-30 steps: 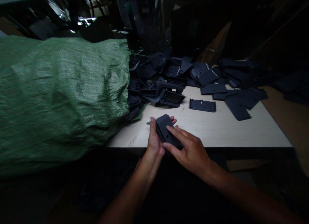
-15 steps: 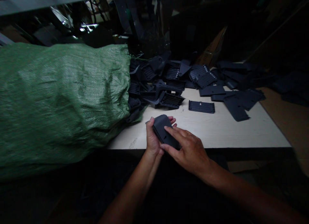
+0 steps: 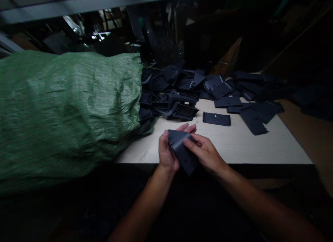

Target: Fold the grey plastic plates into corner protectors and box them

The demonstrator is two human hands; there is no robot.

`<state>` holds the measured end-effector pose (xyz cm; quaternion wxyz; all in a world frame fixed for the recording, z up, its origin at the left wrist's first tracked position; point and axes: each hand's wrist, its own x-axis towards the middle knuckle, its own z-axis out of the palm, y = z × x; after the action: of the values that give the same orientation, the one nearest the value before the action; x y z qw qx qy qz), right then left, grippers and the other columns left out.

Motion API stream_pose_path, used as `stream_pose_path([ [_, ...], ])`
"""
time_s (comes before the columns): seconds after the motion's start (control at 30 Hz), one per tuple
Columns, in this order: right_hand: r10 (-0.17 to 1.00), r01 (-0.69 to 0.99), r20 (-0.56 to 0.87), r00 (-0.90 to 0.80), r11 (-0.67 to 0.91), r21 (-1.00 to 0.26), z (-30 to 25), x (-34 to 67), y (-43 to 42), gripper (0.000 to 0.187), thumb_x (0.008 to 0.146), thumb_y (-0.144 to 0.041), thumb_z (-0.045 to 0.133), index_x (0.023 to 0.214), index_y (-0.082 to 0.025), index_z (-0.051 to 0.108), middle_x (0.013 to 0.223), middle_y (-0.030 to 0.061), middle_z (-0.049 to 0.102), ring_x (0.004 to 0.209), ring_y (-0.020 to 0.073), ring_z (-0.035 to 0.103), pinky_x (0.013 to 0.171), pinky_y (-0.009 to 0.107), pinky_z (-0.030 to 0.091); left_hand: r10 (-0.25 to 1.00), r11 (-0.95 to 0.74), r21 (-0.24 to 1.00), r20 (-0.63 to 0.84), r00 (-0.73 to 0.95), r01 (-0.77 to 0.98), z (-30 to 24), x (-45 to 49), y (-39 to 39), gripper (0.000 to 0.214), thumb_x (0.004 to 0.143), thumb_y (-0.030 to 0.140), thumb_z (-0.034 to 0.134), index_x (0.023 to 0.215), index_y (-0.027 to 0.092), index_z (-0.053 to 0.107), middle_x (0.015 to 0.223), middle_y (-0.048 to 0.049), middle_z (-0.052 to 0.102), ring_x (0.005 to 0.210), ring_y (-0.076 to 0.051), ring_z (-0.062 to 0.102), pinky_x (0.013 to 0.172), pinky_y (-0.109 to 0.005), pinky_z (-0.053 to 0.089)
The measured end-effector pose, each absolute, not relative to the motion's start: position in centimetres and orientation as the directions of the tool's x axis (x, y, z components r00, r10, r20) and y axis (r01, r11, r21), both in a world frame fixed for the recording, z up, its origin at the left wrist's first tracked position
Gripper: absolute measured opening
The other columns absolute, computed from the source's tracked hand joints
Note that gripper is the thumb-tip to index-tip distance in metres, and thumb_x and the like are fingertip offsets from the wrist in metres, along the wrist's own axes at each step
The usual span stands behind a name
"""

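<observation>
Both my hands hold one dark plastic cover (image 3: pixel 182 152) over the near edge of the pale table (image 3: pixel 234 144). My left hand (image 3: pixel 166 152) grips its left side, fingers curled behind it with fingertips showing past the top. My right hand (image 3: pixel 206 153) is closed on its right side, thumb lying across the upper face. The cover is tilted, its lower corner pointing down below the table edge.
A big green woven sack (image 3: pixel 67 110) lies on its side at the left, its mouth spilling a heap of dark slatted plastic parts (image 3: pixel 179 92). One flat ribbed piece (image 3: pixel 216 118) lies alone mid-table. More flat dark plates (image 3: pixel 253 113) are scattered at the right.
The cover has been turned and tipped, its lower corner now hanging below the table edge. My right hand shifted from resting on top of it to gripping its right side.
</observation>
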<state>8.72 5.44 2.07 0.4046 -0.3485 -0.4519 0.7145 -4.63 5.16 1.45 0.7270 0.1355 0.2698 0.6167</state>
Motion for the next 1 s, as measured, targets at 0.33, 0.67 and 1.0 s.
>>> stream_pose_path([
  [0.33, 0.945, -0.100, 0.074, -0.318, 0.044, -0.994, 1.1, 8.9, 2.8, 0.021, 0.095, -0.040, 0.073, 0.100, -0.020, 0.070, 0.097, 0.0009, 0.069, 0.096, 0.0190, 0.062, 0.088, 0.027, 0.046, 0.906, 0.128, 0.684, -0.375, -0.196, -0.718, 4.2, -4.6, 5.5, 0.021, 0.090, 0.033, 0.060, 0.074, 0.021, 0.052, 0.056, 0.0042, 0.059, 0.059, -0.017, 0.066, 0.079, -0.035, 0.059],
  [0.67, 0.927, 0.010, 0.099, -0.361, 0.110, -0.994, 0.9, 9.9, 2.6, 0.042, 0.082, -0.041, 0.087, 0.115, -0.023, 0.069, 0.114, 0.0021, 0.071, 0.110, 0.0217, 0.063, 0.100, 0.029, 0.044, 0.918, 0.135, 0.752, -0.340, -0.204, -0.645, 4.3, -4.1, 5.3, 0.026, 0.094, 0.042, 0.060, 0.080, 0.023, 0.049, 0.054, 0.0037, 0.059, 0.060, -0.019, 0.068, 0.071, -0.031, 0.058],
  [1.0, 0.931, 0.116, 0.133, -0.340, 0.182, -0.976, -0.3, 10.8, 3.7, 0.034, 0.082, -0.048, 0.086, 0.097, -0.021, 0.072, 0.089, -0.0002, 0.072, 0.084, 0.0189, 0.065, 0.078, 0.027, 0.047, 0.836, 0.181, 0.538, -0.525, -0.159, -0.824, 4.4, -5.3, 6.1, 0.025, 0.099, 0.034, 0.059, 0.078, 0.023, 0.051, 0.048, 0.0084, 0.050, 0.048, -0.012, 0.059, 0.065, -0.024, 0.055],
])
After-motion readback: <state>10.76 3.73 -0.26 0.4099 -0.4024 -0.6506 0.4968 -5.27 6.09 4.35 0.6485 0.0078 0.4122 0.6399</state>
